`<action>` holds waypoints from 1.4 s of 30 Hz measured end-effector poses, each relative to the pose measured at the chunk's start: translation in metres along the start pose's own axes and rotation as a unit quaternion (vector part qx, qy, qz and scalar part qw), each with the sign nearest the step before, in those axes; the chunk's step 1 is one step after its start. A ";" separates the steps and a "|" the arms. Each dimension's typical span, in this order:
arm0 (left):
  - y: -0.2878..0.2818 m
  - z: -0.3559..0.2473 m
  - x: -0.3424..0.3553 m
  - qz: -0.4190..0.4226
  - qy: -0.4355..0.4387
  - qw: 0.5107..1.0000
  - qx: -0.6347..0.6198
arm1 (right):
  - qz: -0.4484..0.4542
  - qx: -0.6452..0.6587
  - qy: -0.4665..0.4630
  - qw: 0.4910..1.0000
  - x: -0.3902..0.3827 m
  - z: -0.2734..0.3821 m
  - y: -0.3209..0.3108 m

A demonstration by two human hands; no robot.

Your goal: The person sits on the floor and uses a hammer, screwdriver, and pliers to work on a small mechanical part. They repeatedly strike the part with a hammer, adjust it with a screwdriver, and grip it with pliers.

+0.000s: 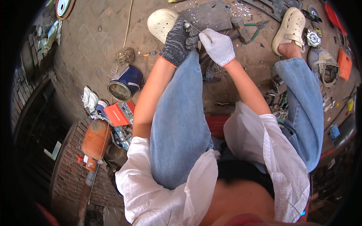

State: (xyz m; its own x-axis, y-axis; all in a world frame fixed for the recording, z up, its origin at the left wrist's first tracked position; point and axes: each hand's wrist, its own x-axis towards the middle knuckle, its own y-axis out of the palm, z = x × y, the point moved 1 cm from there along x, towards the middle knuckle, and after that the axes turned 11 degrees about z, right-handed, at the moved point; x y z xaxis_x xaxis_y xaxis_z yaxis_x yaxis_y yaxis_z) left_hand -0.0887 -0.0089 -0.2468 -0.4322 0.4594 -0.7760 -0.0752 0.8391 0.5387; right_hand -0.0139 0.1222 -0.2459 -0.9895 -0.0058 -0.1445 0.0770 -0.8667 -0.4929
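My left hand [175, 46], in a dark grey patterned work glove with an orange cuff, is closed around a slim grey metal piece [193, 28]. Its exact kind is too small to make out. Fingers of my right hand [217, 46], in a white knit glove, pinch together at the right end of that piece. Both hands are above my left knee, in front of a cream clog [160, 23]. Just beyond them a dark flat metal plate [207, 15] lies on the ground. A hammer [241, 31] and green-handled pliers [258, 31] are right of the plate.
A blue can [128, 83] lies tipped to the left, near a red box [117, 113] and an orange gas cylinder [95, 139]. Toward the right are a second clog [292, 26], an orange block [344, 64] and scattered metal parts. White flakes litter the floor beyond the plate.
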 end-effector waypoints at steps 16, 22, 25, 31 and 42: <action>0.000 0.001 0.002 0.099 0.103 0.989 0.037 | 0.055 0.404 0.225 0.885 -0.026 0.038 0.003; 0.000 0.005 0.008 0.049 0.125 0.989 0.067 | 0.042 0.426 0.265 0.864 -0.025 0.040 0.003; -0.026 0.007 0.017 0.087 0.149 0.973 0.156 | 0.054 0.452 0.279 0.846 -0.024 0.041 0.001; -0.024 0.011 0.025 -0.046 0.375 0.762 0.527 | 0.022 0.214 0.157 0.964 -0.019 0.032 -0.004; -0.007 0.000 0.002 -0.087 0.358 0.469 0.803 | 0.035 0.056 0.100 0.993 -0.017 0.018 0.012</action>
State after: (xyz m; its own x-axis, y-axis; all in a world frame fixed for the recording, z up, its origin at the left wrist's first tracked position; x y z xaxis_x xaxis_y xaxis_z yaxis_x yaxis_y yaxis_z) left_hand -0.0892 -0.0140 -0.2526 -0.7794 0.6096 -0.1443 0.3601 0.2475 -0.8995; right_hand 0.0018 0.1032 -0.2343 -0.9373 0.0214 -0.3479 0.1198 -0.9175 -0.3791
